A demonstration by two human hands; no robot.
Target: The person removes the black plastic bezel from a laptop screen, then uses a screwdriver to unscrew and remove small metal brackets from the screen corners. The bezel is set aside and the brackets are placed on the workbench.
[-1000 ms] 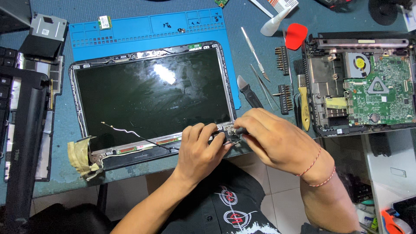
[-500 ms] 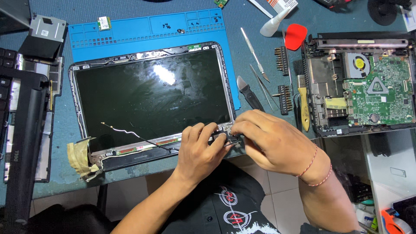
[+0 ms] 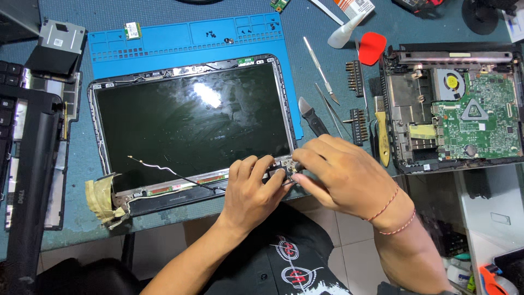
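Observation:
A laptop screen panel (image 3: 191, 120) in its frame lies flat on the blue-grey table, partly over a blue work mat (image 3: 180, 38). Both hands meet at the panel's near right corner, on the metal hinge (image 3: 284, 164). My left hand (image 3: 254, 191) pinches the hinge area from the left with its fingers curled. My right hand (image 3: 341, 175) covers the corner from the right, fingertips pressed on the same part. Whether a small tool sits between the fingers is hidden. A thin black and white cable (image 3: 164, 169) runs across the panel's lower edge.
An opened laptop base (image 3: 453, 104) with green board and fan lies at the right. Between it and the panel lie tweezers (image 3: 322, 71), a black pry tool (image 3: 312, 117), screwdriver bits (image 3: 357, 79), a yellow-handled tool (image 3: 383, 136) and a red pick (image 3: 372, 48). Black bezel parts (image 3: 30, 164) lie at the left.
Both hands stay on the panel's near right corner. Their fingers have shifted only slightly on the hinge; the panel has not moved.

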